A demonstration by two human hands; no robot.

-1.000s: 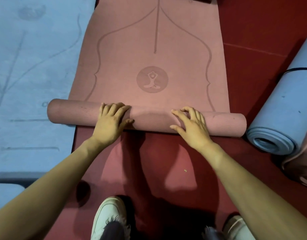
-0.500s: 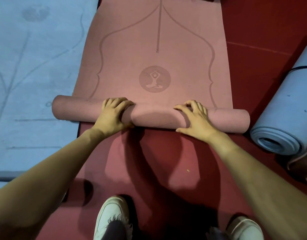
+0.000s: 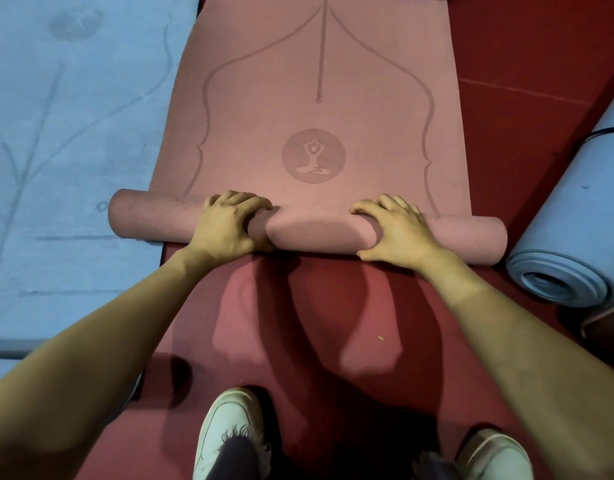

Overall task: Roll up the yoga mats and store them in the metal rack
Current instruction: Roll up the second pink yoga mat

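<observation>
A pink yoga mat point(image 3: 319, 81) lies on the red floor, printed with curved lines and a round yoga-figure logo. Its near end is wound into a roll point(image 3: 319, 233) lying across the view. My left hand point(image 3: 227, 223) grips the roll left of centre, fingers curled over its top. My right hand point(image 3: 399, 228) grips it right of centre, fingers over the top and thumb at the near side. The metal rack is not in view.
A blue mat point(image 3: 73, 133) lies flat on the left, touching the roll's left end. A rolled blue mat point(image 3: 575, 237) rests at the right, close to the roll's right end. My two white shoes point(image 3: 232, 431) stand on the red floor point(image 3: 333, 341) below.
The roll has moved away from me along the pink mat and grown thicker. Both hands went with it, and their fingers now curl further over its top.
</observation>
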